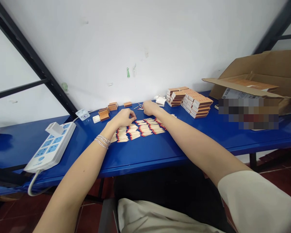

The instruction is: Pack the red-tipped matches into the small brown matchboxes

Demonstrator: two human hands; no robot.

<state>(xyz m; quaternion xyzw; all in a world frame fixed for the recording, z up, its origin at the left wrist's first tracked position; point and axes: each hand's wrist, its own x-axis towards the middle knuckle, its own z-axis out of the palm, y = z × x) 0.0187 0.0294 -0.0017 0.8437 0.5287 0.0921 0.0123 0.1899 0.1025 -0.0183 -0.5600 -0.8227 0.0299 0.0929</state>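
Observation:
Several small piles of red-tipped matches (138,128) lie in a row on the blue table (160,149). My left hand (123,117), bracelets on its wrist, rests at the left end of the row with its fingers curled down onto the matches. My right hand (148,107) is a loose fist just behind the piles, close to a few loose matches (139,106); what it holds is hidden. Stacked orange matchboxes (190,102) stand to the right of that hand. A few single matchboxes (106,111) lie behind my left hand.
A white power strip (50,145) with blue sockets and a plug lies at the left. An open cardboard box (259,84) sits at the right end of the table. A white wall and black shelf struts are behind.

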